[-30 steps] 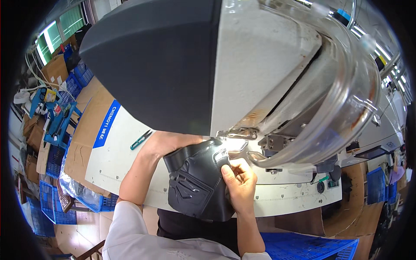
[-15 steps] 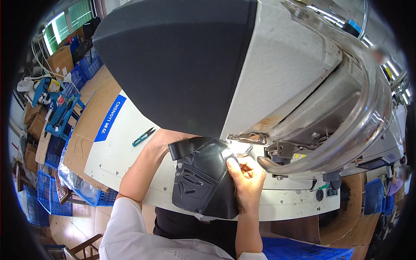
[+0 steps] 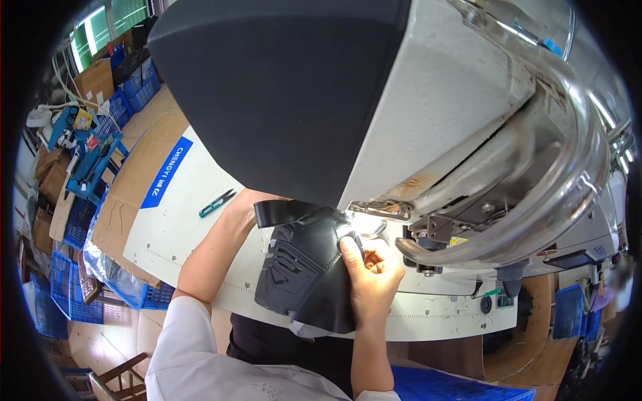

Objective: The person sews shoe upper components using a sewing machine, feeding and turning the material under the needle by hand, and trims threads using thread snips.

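Observation:
A black leather piece [image 3: 294, 267], stitched and embossed with raised ridges, looks like a shoe upper. It lies by the brightly lit working end of a sewing machine [image 3: 428, 127] and hangs over the table's near edge. A curved black strap [image 3: 274, 212] stands up at its far left. My right hand [image 3: 371, 271] pinches the piece's right edge, thumb on top and fingers curled. My left hand [image 3: 249, 202] reaches behind the piece at its far side; only the wrist area shows, its fingers hidden by the leather and the machine head.
Green-handled thread snips [image 3: 217, 203] lie on the white table [image 3: 180, 227] left of my forearm. The machine's clear curved guard [image 3: 575, 200] arches at the right. Cardboard [image 3: 127, 220] and blue crates [image 3: 73, 287] sit at the left, another blue crate [image 3: 455, 384] below the near right edge.
The view has shifted slightly. The leather piece and my right hand sit a little farther left and farther from me; my right hand keeps its pinch.

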A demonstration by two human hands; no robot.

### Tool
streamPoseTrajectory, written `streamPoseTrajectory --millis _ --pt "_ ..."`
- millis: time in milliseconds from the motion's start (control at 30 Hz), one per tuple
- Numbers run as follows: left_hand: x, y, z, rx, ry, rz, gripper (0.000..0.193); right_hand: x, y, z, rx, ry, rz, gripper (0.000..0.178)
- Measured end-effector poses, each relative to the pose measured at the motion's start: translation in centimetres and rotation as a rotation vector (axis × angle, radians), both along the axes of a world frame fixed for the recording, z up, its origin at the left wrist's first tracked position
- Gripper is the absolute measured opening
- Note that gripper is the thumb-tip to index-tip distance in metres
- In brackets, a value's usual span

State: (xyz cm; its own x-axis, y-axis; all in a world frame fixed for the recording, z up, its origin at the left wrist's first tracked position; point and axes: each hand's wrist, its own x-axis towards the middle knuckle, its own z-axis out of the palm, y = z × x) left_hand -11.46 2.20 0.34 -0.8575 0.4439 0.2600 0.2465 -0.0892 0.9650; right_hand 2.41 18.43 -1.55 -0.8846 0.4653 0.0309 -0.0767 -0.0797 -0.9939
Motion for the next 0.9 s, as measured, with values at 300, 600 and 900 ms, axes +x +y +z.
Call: streamPoseTrajectory --millis 300,600,900 --pt "-0.2 0.6 0.0 0.07 -0.04 0.073 0.025 -0.8 -0.3 -1.9 0.316 0.11 -0.151 0.01" --pt "1.9 0.8 -1.2 0.102 -0.041 0.088 0.026 -0.3 3.2 -2.3 0.23 0.037 0.037 0.012" --pt "4.2 1.6 -0.6 0.171 -0.263 0.055 0.03 -2.2 8.3 -5.5 0.085 0.06 0.258 0.014"
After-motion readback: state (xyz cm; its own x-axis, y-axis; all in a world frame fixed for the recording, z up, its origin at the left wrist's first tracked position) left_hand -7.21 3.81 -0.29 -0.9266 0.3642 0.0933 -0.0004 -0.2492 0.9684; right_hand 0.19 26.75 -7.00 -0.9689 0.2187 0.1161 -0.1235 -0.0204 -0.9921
